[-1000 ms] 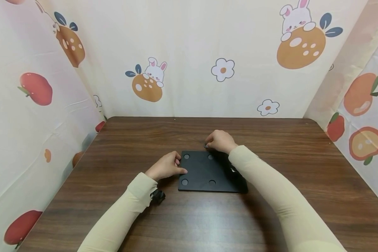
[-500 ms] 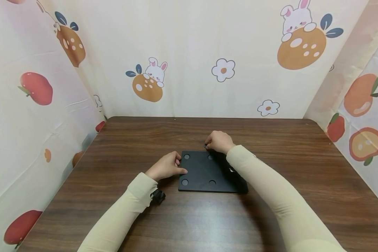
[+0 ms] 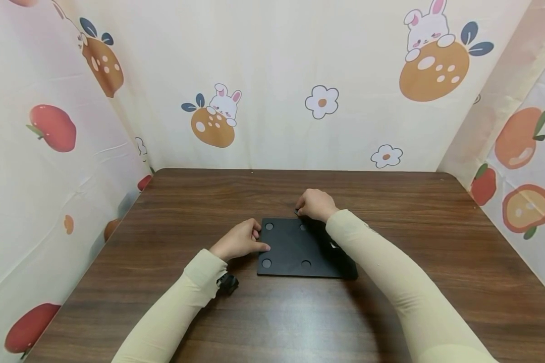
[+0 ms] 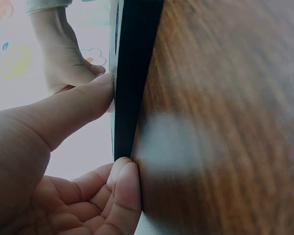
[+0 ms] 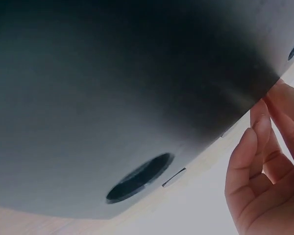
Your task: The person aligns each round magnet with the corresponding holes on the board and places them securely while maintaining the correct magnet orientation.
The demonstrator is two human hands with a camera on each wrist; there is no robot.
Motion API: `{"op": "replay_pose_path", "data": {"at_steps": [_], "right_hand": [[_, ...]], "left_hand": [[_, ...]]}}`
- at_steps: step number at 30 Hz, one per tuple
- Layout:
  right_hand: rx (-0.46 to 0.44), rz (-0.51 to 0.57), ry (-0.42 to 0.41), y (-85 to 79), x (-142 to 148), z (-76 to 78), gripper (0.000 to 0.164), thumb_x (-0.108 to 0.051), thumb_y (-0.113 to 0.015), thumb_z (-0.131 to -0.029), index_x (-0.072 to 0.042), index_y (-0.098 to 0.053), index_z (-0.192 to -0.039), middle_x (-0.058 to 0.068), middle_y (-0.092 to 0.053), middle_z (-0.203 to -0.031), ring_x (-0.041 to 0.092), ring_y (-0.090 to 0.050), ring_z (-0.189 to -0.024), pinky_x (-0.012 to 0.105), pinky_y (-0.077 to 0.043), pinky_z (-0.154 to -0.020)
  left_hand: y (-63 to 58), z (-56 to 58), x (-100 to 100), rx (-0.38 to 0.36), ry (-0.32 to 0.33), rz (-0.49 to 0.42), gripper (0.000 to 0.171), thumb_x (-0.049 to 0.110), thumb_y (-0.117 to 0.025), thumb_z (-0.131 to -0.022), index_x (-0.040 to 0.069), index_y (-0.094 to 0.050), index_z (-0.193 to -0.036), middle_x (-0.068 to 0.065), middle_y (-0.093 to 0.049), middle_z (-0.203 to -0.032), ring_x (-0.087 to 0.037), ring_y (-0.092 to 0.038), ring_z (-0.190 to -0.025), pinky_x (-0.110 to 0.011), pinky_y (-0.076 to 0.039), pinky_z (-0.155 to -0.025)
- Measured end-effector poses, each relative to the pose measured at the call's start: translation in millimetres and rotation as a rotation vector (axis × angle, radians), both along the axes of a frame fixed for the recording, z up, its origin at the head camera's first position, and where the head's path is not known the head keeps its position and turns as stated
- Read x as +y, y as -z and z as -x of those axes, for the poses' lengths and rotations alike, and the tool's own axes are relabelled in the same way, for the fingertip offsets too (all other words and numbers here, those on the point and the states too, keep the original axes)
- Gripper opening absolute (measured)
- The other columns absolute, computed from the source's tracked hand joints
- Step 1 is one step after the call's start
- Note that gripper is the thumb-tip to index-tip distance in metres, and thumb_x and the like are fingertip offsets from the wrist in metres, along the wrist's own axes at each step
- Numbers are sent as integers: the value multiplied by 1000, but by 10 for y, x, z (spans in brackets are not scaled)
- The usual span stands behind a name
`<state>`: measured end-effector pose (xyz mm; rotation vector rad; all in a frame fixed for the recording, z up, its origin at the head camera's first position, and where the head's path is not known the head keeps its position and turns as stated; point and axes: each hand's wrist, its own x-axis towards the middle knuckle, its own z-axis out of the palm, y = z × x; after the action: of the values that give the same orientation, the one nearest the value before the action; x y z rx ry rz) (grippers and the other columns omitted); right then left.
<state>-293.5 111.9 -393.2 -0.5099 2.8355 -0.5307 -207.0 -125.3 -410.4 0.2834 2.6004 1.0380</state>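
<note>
A flat black rectangular board [image 3: 290, 247] with round recesses near its corners lies on the table. My left hand [image 3: 239, 240] grips its left edge; in the left wrist view the thumb [image 4: 88, 100] presses the upper face and curled fingertips [image 4: 127, 188] meet the side close to the tabletop. At the far edge, my right hand [image 3: 317, 204] pinches a small dark piece [image 3: 296, 212], mostly hidden by the fingers. In the right wrist view, the right hand [image 5: 272, 161] has its fingertips right at the board's edge, near a dark oval-looking recess [image 5: 141, 178]. My right forearm covers the board's right part.
The brown wooden table [image 3: 209, 322] reaches back to a patterned curtain [image 3: 272, 60], with more curtain on both sides. A small black device [image 3: 227, 284] sits by my left wrist.
My right hand and forearm have shifted very slightly left since one second ago, still pinching at the far edge. The left hand and the board stay in place.
</note>
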Motion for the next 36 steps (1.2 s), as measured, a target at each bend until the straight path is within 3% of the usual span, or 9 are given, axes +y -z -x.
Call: {"op": "replay_pose_path", "data": {"at_steps": [9, 20, 36], "right_hand": [[20, 4, -14, 9, 12, -2, 10, -17, -72, -89, -14, -80, -94, 4, -76, -98, 20, -69, -85, 40, -56, -80], [10, 21, -32, 9, 42, 1, 8, -18, -72, -88, -16, -80, -89, 3, -75, -95, 19, -67, -82, 39, -55, -77], [9, 69, -50, -61, 167, -103, 14, -22, -72, -89, -14, -78, -99, 4, -75, -100, 19, -68, -88, 38, -55, -78]], "left_hand": [[6, -6, -2, 1, -2, 4, 55, 27, -82, -81, 5, -54, -123, -5, -56, -100, -17, -51, -85, -32, -45, -77], [19, -2, -9, 4, -10, 6, 56, 26, -82, -81, 4, -54, -124, -5, -56, -100, -17, -52, -86, -33, -45, -78], [22, 6, -2, 10, -2, 5, 58, 27, -82, -81, 4, -54, -125, -5, -57, -101, -17, -52, -87, -33, -46, -79]]}}
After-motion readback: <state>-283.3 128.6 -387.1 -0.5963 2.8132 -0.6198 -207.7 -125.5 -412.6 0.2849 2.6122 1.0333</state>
